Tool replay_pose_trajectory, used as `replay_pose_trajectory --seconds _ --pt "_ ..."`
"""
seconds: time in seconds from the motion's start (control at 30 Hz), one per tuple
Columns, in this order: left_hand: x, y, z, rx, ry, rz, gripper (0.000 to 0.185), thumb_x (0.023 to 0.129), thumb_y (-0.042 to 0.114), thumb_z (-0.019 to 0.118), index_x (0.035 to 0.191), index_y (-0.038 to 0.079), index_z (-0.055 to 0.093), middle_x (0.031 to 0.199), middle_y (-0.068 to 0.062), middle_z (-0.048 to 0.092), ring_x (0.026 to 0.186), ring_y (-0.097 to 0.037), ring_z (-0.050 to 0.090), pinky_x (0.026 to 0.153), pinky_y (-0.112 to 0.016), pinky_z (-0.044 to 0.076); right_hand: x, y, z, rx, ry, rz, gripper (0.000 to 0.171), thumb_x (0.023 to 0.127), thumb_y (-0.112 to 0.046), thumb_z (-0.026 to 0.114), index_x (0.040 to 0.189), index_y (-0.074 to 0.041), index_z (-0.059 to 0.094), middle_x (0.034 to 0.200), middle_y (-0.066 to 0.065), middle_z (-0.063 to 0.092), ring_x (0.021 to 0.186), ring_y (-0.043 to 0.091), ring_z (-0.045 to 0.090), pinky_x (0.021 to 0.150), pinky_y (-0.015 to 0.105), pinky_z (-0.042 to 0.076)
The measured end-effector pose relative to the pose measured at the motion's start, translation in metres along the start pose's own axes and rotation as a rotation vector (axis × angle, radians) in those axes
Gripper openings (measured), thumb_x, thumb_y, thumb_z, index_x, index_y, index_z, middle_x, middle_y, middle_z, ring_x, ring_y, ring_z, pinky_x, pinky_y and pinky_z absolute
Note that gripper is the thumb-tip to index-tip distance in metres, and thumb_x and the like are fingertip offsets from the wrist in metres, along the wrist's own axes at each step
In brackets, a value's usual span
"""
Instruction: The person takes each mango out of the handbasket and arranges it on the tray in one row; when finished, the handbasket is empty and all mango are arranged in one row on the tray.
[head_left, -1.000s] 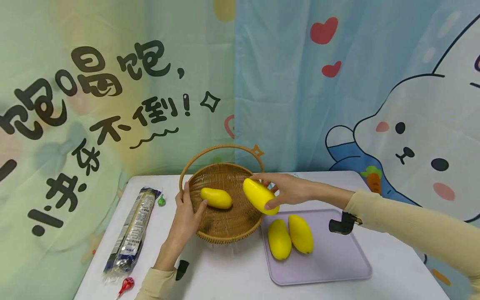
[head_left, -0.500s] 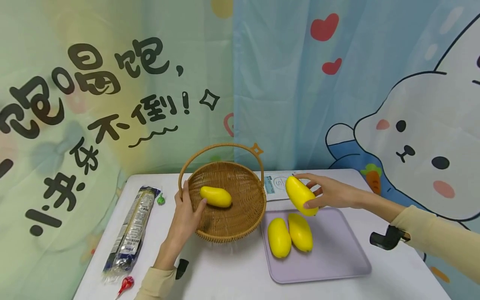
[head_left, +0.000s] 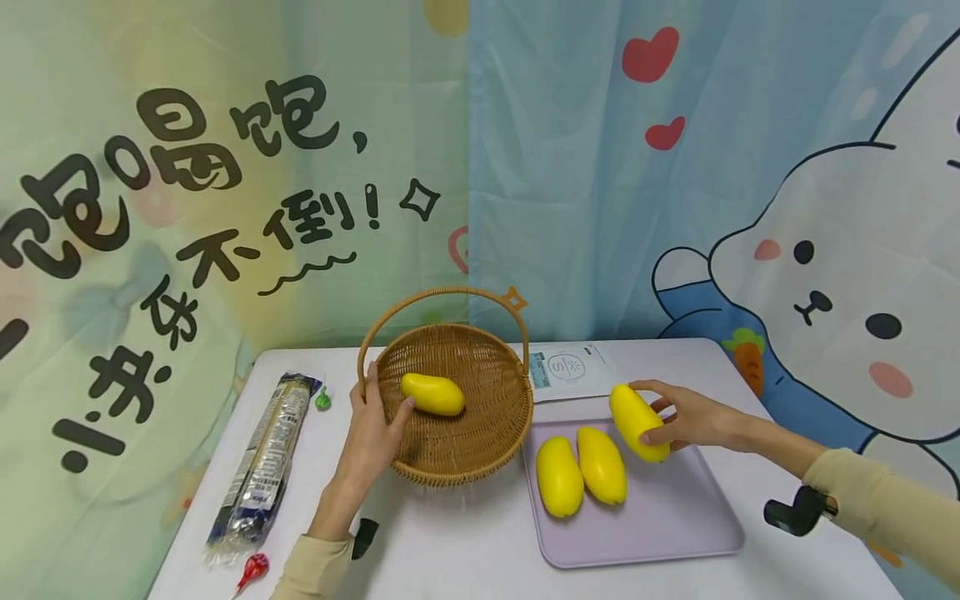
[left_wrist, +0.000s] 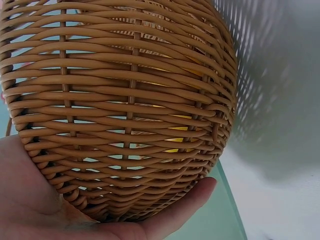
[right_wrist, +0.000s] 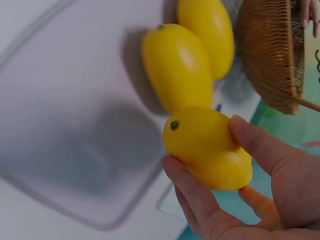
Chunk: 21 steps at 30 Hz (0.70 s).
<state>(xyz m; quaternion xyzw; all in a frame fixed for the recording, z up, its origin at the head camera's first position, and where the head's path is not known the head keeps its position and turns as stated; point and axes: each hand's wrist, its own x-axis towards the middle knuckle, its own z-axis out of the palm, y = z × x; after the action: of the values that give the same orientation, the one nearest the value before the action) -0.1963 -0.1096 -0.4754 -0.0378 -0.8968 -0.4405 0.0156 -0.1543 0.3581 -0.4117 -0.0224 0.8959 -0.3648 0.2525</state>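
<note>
My right hand (head_left: 701, 417) pinches a yellow mango (head_left: 637, 423) between thumb and fingers, above the back of the lilac tray (head_left: 675, 521). In the right wrist view, the held mango (right_wrist: 205, 147) shows its green stem spot, and a shadow falls on the tray below. Two more mangoes, one on the left (head_left: 558, 477) and one beside it (head_left: 602, 467), lie on the tray. My left hand (head_left: 369, 429) holds the left rim of a wicker basket (head_left: 480, 450), thumb toward the inside. One mango (head_left: 433, 394) lies in the basket. The left wrist view shows the basket's woven wall (left_wrist: 130, 100) against my palm.
A white printed packet (head_left: 570, 371) lies behind the tray. On the left are long plastic-wrapped packages (head_left: 258, 467), a green wrapped lollipop (head_left: 322, 401) and a red one (head_left: 255, 568). The basket's tall handle (head_left: 442, 292) arches up before a printed curtain (head_left: 555, 167).
My right hand has carried the mango rightward from the basket's right rim, and lower in the last half second, to above the tray. The left hand stays on the basket.
</note>
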Motion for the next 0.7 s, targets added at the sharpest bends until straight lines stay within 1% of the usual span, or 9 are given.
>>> replay_pose_trajectory --seconds 0.2,0.33,0.47,0.7 --pt "-0.001 0.0 0.001 0.007 0.001 -0.004 0.089 0.104 0.038 0.057 0.164 0.013 -0.003 0.163 -0.034 0.008 0.138 -0.052 0.044 0.107 -0.06 0.044 0.0 0.025 0.018 0.055 -0.02 0.05 0.09 0.088 -0.025 0.08 0.159 -0.007 0.027 0.142 0.038 0.041 0.11 0.033 0.06 0.085 0.047 0.061" --pt "-0.001 0.001 0.001 0.011 0.003 -0.003 0.089 0.104 0.038 0.057 0.164 0.013 -0.003 0.163 -0.034 0.008 0.138 -0.052 0.044 0.107 -0.06 0.044 0.0 0.036 0.027 0.08 -0.025 0.071 0.09 0.09 -0.026 0.079 0.159 -0.006 0.026 0.141 0.038 0.04 0.109 0.031 0.06 0.086 0.048 0.06" --pt "-0.001 0.001 0.0 0.013 0.007 -0.002 0.089 0.104 0.038 0.057 0.164 0.013 -0.003 0.163 -0.034 0.008 0.137 -0.052 0.045 0.107 -0.06 0.045 0.002 0.042 0.031 0.088 -0.013 0.09 0.091 0.09 -0.028 0.079 0.159 -0.006 0.025 0.142 0.039 0.039 0.108 0.031 0.061 0.086 0.048 0.061" --pt "-0.001 0.001 0.0 0.01 0.01 -0.001 0.088 0.104 0.038 0.057 0.165 0.014 -0.003 0.163 -0.034 0.008 0.135 -0.052 0.047 0.106 -0.06 0.046 0.005 0.046 0.033 0.114 -0.004 0.128 0.094 0.088 -0.03 0.081 0.16 -0.007 0.024 0.143 0.04 0.038 0.104 0.028 0.064 0.084 0.046 0.061"
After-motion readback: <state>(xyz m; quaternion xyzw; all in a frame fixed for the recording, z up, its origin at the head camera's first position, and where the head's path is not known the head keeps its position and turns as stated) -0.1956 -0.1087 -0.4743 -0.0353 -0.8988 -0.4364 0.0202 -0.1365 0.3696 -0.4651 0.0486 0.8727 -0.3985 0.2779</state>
